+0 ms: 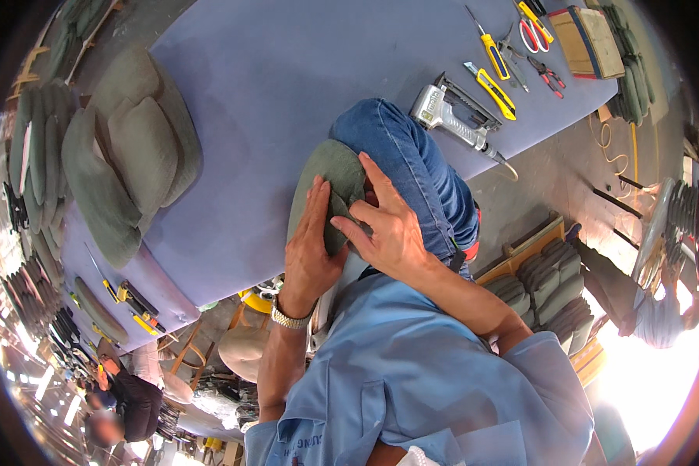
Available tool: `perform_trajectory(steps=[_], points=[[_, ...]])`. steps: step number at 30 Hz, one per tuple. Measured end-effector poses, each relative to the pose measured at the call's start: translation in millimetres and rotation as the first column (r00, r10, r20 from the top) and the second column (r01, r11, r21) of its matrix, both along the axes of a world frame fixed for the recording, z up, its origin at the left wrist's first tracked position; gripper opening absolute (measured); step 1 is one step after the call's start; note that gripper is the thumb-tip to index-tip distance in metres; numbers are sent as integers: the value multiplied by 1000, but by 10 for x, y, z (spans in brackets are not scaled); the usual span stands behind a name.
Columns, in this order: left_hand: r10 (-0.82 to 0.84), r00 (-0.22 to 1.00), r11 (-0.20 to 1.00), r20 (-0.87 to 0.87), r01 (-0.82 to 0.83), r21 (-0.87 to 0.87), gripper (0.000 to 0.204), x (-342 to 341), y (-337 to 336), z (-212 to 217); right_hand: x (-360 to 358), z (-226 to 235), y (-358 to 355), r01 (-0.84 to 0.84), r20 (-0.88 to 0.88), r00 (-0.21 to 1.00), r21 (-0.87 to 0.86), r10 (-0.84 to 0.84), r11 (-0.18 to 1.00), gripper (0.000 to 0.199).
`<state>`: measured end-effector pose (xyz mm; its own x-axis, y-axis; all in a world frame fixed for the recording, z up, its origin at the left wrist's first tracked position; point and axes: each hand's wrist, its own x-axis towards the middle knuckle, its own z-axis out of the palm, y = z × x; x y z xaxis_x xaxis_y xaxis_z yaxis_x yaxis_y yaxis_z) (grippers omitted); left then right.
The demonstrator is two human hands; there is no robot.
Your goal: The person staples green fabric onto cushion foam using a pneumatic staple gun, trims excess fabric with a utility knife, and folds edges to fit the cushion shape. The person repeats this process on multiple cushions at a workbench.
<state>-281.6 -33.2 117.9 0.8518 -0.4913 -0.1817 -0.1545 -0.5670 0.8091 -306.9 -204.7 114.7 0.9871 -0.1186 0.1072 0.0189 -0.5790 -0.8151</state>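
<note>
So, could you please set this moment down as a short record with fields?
left hand: flat on the green cushion, wristwatch on the wrist
right hand: fingers spread, pressing the cushion's fabric against the raised knee
table: blue top, cushion resting at its edge
tools: staple gun, yellow knife, screwdriver, scissors
far left: pile of green cushions

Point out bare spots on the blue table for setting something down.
The blue table is bare across its middle, between the stacked green cushions on the left and the staple gun on the right. It is crowded at the far right corner: screwdriver, utility knife, scissors, pliers.
</note>
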Motion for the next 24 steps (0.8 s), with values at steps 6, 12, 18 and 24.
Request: perform_trajectory(steps=[6,12,18,24], points=[[-22,991,1000,133,24,-12,87,-33,-53,-192,18,-9,34,57,-3,998,33,-57,998,20],[-61,990,997,127,67,-38,87,27,15,-189,-7,18,59,60,-2,998,94,-60,994,15],[-25,986,992,165,45,-119,84,25,50,-223,-43,83,125,14,-37,999,102,-10,995,16],[14,979,987,202,19,-159,76,-10,76,-286,-41,80,143,33,-50,998,137,-27,990,15]])
